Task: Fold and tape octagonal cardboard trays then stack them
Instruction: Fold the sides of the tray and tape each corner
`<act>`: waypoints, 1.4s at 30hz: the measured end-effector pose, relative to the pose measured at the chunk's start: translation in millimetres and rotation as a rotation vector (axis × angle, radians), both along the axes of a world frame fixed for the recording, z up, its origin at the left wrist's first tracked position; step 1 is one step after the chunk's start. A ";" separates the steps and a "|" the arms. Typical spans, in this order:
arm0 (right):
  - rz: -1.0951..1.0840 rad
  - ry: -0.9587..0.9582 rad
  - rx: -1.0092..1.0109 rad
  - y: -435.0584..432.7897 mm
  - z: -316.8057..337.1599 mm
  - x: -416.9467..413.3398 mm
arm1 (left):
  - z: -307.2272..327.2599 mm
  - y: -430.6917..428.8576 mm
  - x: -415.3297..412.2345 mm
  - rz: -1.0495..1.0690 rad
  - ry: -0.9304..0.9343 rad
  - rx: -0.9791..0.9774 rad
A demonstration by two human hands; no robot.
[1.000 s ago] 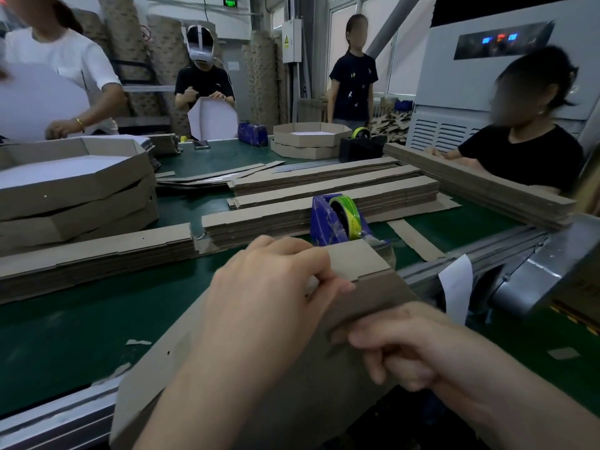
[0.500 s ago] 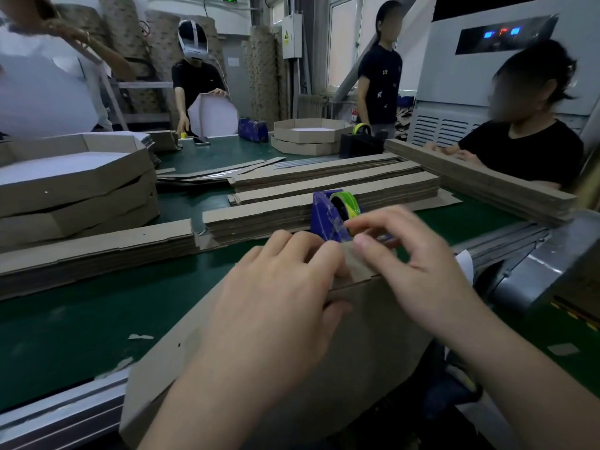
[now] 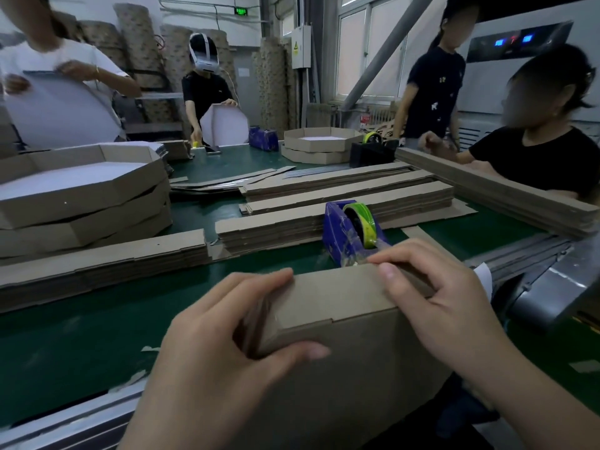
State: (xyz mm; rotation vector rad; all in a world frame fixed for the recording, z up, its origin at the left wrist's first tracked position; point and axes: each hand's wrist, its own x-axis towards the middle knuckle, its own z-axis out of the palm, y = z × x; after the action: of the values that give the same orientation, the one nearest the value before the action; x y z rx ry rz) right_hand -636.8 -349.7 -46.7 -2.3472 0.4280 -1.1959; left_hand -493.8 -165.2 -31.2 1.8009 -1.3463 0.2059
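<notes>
Green belt (image 3: 81, 319) behind; left hand (image 3: 227, 345), right hand (image 3: 438, 303) grip cardboard tray (image 3: 357, 384), blurred, perhaps half-folded, bottom hidden.

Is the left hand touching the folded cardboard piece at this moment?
Touching. In the head view the left hand grips the folded cardboard piece: its thumb lies on the near face, its fingers on the top flap.

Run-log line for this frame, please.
phase: folding | left hand: grips cardboard tray flap | right hand: pinches its top edge | tape dispenser: on belt behind tray
</notes>
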 end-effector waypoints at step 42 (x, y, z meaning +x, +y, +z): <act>-0.252 -0.041 1.189 -82.3 -2.5 35.0 | 15.8 -14.4 11.4 0.056 -0.138 -0.018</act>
State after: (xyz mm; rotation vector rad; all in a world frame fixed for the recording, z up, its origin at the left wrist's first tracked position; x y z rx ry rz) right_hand -601.9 -432.0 -49.2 -1.2502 1.0759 -0.7236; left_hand -482.4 -179.7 -15.4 1.8384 -1.3859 0.3776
